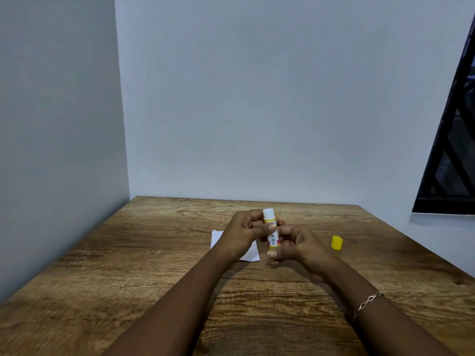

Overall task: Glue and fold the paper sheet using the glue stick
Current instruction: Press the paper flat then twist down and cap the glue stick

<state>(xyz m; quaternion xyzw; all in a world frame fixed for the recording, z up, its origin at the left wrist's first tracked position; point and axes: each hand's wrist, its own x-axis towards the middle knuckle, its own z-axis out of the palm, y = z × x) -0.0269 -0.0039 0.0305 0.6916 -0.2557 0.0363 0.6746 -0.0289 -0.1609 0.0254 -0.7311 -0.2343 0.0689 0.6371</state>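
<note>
Uncapped white-and-yellow glue stick (pixel 271 228) upright between both hands above wooden table (pixel 154 253). Left hand (pixel 241 232) grips its upper barrel, right hand (pixel 293 245) pinches the base. White paper sheet (pixel 250 254) lies flat beneath left hand. Yellow plastic cap (pixel 337 243) stands just right of right hand.

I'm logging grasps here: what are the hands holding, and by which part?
Both hold the uncapped glue stick: the left hand grips its upper body, the right hand pinches its lower end.
</note>
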